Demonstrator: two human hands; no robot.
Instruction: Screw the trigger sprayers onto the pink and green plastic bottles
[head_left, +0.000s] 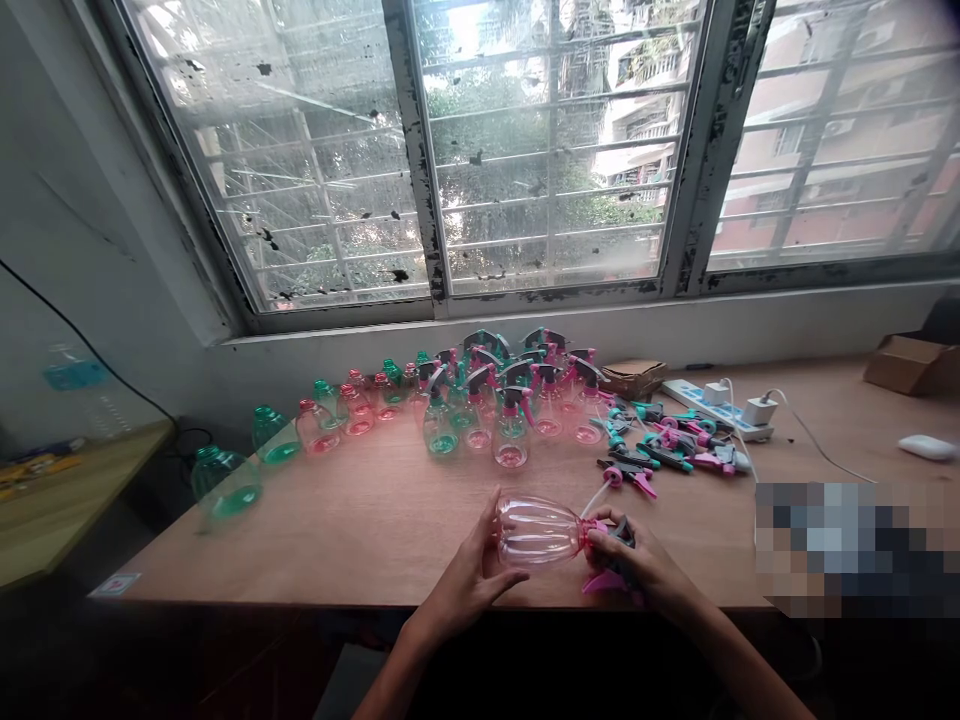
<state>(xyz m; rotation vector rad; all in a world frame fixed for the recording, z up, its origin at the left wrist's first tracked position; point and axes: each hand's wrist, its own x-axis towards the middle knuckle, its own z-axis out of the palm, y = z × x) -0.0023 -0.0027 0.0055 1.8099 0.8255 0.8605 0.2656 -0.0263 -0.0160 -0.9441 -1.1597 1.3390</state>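
A clear pink bottle [541, 532] lies sideways in the air above the table's front edge, base to the left and neck to the right. My left hand [480, 570] cups its base between thumb and fingers. At the neck, my right hand [643, 562] is closed around a grey and pink trigger spray head [611, 580]; its fingers partly cover where head and neck meet. Just beyond, a loose spray head [626, 480] rests on the table, with a thin white tube [598, 496] running toward the bottle neck.
Bottles with spray heads [512, 430] stand in a group at the back. Green and pink open bottles [225, 485] line the left. A pile of spray heads [675, 440] lies right, near a power strip [716, 408], cardboard boxes [911, 362] and a white mouse [927, 447]. A blurred patch covers the right.
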